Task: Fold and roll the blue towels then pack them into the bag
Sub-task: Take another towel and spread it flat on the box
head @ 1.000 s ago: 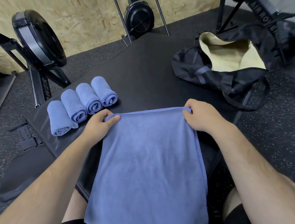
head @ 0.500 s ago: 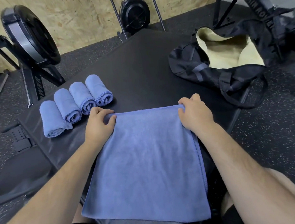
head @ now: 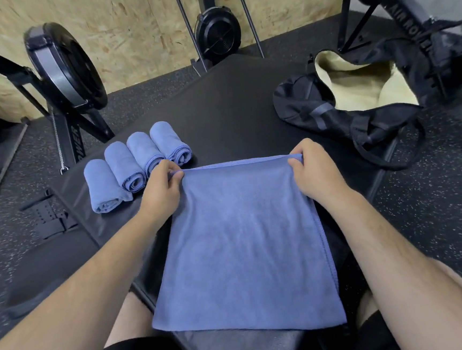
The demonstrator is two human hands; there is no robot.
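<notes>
Far towel (head: pixel 244 243) edge lifted; left hand (head: pixel 160 192), right hand (head: pixel 317 174) fingers (head: pixel 303 149) pinch its corners.

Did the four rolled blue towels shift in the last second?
No. The four rolled blue towels lie in the same row by the left edge of the black padded mat, as before. Only the camera view has shifted.

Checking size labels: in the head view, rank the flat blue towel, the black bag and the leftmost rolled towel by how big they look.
1. flat blue towel, nearest the camera, so partly inflated.
2. black bag.
3. leftmost rolled towel, plainly smallest.
</notes>
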